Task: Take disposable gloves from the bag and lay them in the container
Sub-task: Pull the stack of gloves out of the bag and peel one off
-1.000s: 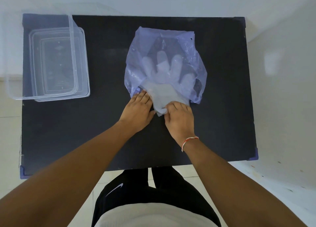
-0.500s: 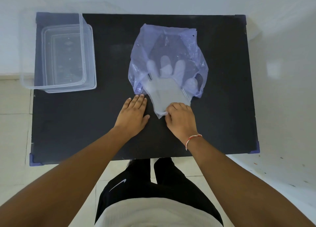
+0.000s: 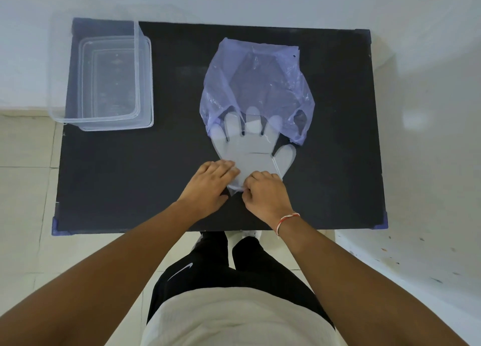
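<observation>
while half out of the bag (image 3: 256, 85), glove cuff (image 3: 238, 183) between both hands' fingers (image 3: 256, 180)

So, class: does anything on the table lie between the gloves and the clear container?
Nothing visible does. Bare black table separates the gloves from the container; only their fingertips remain under the purple bag.

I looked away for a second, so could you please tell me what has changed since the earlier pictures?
The gloves have slid toward the person, mostly out of the bag; only the fingertips remain inside. The left hand, off them half a second ago, touches the cuff again. The right hand kept its pinch. The container remains empty.
</observation>
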